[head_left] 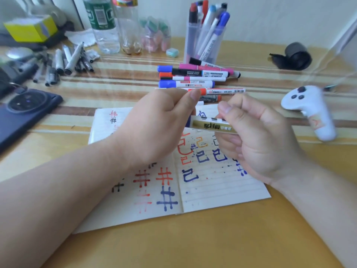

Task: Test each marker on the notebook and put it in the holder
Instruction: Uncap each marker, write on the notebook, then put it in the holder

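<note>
Over the open notebook [212,190], both hands hold one marker [212,125] with a white and gold barrel. My right hand [257,140] grips the barrel. My left hand [154,128] pinches its left end, where a bit of blue shows by the fingers. The notebook pages carry red, blue and black test marks. Beyond it lies a pile of loose markers [193,80] with blue, red, black and pink caps. The clear holder [202,41] stands behind the pile and has several markers upright in it.
A white controller [313,111] lies at the right, a dark phone [25,115] at the left. Grey pens [63,62] are heaped at the back left. Two bottles [114,24], a yellow box [31,28] and a black roll [295,56] line the back.
</note>
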`<action>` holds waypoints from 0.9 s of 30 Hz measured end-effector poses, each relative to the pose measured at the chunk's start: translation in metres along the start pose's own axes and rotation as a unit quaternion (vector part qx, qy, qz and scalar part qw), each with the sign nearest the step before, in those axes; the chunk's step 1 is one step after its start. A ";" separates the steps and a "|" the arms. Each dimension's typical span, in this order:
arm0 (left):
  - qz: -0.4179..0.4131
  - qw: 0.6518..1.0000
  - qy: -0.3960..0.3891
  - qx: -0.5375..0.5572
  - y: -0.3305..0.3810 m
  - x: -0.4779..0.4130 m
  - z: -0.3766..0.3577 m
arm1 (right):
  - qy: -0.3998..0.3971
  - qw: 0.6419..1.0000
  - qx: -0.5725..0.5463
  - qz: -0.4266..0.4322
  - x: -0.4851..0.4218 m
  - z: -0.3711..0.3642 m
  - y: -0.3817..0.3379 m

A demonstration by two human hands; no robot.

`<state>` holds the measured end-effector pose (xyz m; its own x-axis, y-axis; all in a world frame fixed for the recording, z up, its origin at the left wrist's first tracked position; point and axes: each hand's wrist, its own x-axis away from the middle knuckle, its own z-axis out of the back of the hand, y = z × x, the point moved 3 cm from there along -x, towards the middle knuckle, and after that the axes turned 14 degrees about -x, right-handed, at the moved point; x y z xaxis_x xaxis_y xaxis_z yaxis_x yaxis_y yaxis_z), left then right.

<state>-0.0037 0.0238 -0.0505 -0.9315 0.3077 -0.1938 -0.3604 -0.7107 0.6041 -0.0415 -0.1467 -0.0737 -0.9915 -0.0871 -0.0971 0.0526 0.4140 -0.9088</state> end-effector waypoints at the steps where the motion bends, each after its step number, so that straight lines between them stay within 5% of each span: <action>1: -0.005 1.000 0.000 0.018 -0.001 -0.001 0.001 | -0.004 1.000 -0.013 -0.005 0.000 0.000 -0.001; 5: -0.022 0.994 0.013 0.102 -0.006 -0.004 0.004 | -0.041 0.998 -0.054 -0.009 -0.002 -0.006 -0.006; 10: -0.051 0.997 0.001 0.054 -0.004 -0.001 -0.003 | -0.019 0.996 -0.081 0.016 -0.009 -0.002 -0.001; 19: -0.061 0.997 0.038 0.003 -0.013 -0.004 -0.001 | 0.040 0.989 0.092 0.105 -0.003 -0.007 -0.014; 27: -0.017 0.998 0.057 -0.009 -0.016 -0.009 0.000 | 0.003 0.970 0.216 0.114 0.014 -0.039 -0.065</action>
<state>0.0108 0.0325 -0.0581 -0.9182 0.2586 -0.3000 -0.3909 -0.7133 0.5817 -0.0637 -0.1402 0.0000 -0.9487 -0.0332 -0.3145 0.3146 0.0028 -0.9492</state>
